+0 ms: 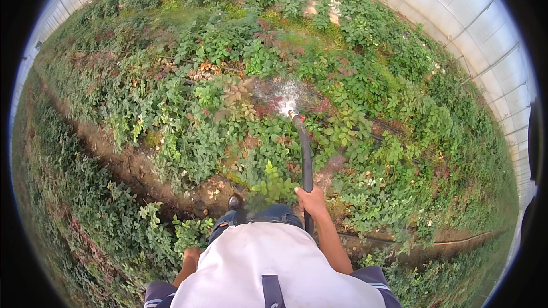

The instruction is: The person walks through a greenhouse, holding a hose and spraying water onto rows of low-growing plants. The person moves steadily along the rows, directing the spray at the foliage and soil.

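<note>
My right hand (312, 202) is closed around a thick black hose (306, 158), which rises past my right hip and points away from me. Water (287, 96) sprays from the metal-fitted hose end (293, 114), beside a small red part. The spray falls among leafy plants (257, 60) with green and reddish leaves, over wet soil. My left hand (192, 253) hangs low at my left side near the foliage; its fingers are mostly hidden, so whether it holds anything does not show.
A bare soil path (128, 167) runs between the plant rows on the left, with my dark shoe (234, 202) at its edge. Thin black irrigation pipes (376, 137) lie among the plants. Another pipe (454, 243) lies along the soil at right. Translucent greenhouse walls (479, 30) curve behind.
</note>
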Action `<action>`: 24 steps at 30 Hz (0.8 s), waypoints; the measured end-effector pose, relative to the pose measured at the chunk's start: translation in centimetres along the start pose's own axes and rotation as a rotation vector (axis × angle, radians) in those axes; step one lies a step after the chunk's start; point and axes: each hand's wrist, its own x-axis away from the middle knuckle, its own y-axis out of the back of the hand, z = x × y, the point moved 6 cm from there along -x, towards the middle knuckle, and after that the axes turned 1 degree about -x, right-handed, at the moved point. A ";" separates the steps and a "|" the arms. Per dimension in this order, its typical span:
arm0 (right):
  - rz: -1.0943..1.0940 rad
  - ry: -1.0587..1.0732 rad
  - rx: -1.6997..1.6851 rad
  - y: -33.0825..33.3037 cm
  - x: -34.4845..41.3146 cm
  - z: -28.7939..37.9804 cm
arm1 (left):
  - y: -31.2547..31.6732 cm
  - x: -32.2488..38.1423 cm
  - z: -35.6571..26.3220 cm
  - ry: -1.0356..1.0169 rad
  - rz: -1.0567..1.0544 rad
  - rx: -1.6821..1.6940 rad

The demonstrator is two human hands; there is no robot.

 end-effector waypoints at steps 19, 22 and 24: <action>-0.091 0.292 0.289 0.4 -4.3 -5.7 | 8.7 4.1 -0.9 0.386 -0.030 1.027; -0.063 0.074 0.199 1.1 -2.5 -5.0 | 7.9 3.9 -2.0 0.348 -0.136 0.649; -0.040 -0.029 0.175 1.0 -1.4 -4.2 | 6.9 3.4 -2.6 0.318 -0.110 0.580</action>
